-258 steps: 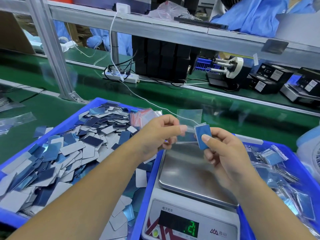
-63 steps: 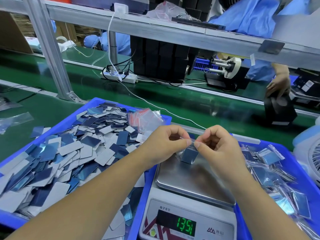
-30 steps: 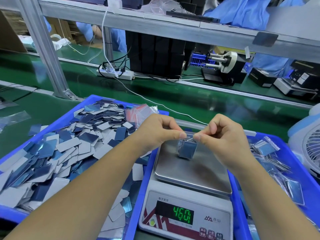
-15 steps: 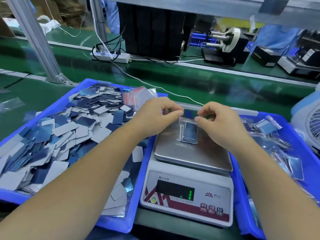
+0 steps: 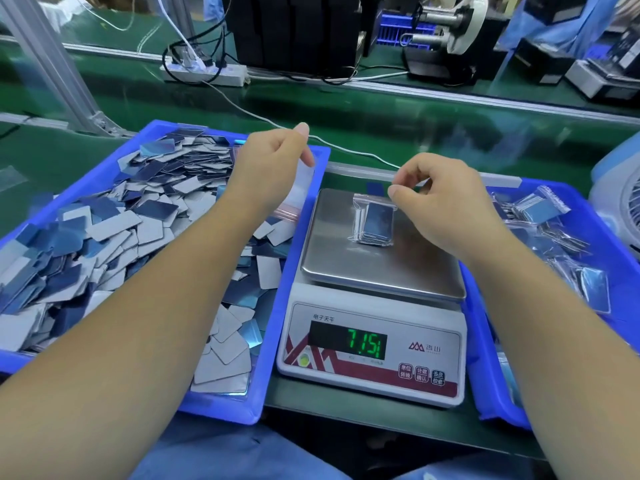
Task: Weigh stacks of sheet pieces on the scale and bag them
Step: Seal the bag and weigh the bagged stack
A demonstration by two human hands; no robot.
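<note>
Steel scale pan (image 5: 398, 268) — filled bag (image 5: 375, 221) atop

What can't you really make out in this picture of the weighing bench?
All in the head view:
- Count of sheets in the bagged stack on the scale: edges too fine.
- Decimal point on the display: too small.
- Left hand over the empty bags: its fingertips blur, so any grip is unclear.
- Right tray and fan: cut off by the right edge.
</note>
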